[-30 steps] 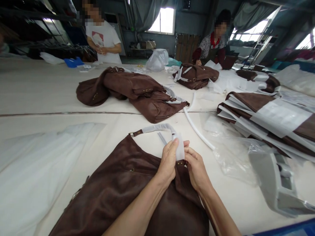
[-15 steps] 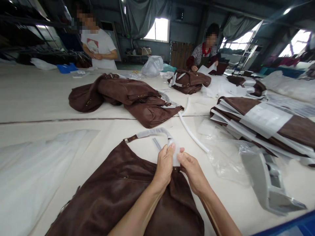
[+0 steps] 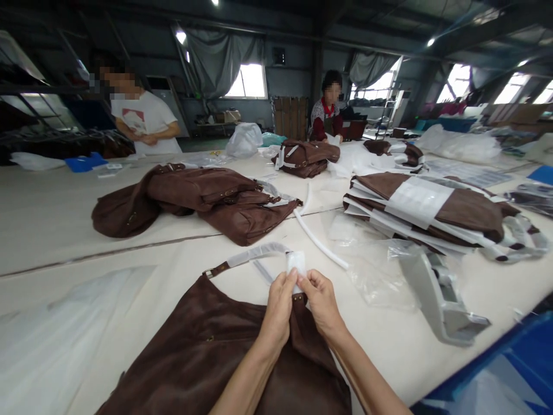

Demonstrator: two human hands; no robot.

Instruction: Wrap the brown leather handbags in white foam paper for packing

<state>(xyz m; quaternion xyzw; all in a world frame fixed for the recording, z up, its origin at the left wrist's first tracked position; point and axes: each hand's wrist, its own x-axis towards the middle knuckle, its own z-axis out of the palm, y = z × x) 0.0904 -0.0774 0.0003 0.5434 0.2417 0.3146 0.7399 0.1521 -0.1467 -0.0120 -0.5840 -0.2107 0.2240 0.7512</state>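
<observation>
A dark brown handbag [image 3: 190,346] lies on the table in front of me, its strap arching up at the far side. White wrapping [image 3: 254,253] covers much of the strap, and a brown end with a buckle [image 3: 209,272] stays bare on the left. My left hand [image 3: 280,300] is closed on the strap's right end, thumb pressed on a white wrapping sheet [image 3: 295,262]. My right hand [image 3: 320,297] pinches the same sheet from the other side, close to the bag's riveted strap tab [image 3: 298,302]. The fingers hide part of the sheet.
Several brown bags [image 3: 207,196] lie beyond, and a stack of bags with white sheets [image 3: 432,207] is at the right. Near it sit a grey tape dispenser [image 3: 440,294] and clear plastic [image 3: 371,271]. A white tube [image 3: 322,242] crosses the table. Two people stand across it.
The white sheet, spread between my hands before, is now folded closer round the strap. My right hand has moved in against my left. The view has shifted right.
</observation>
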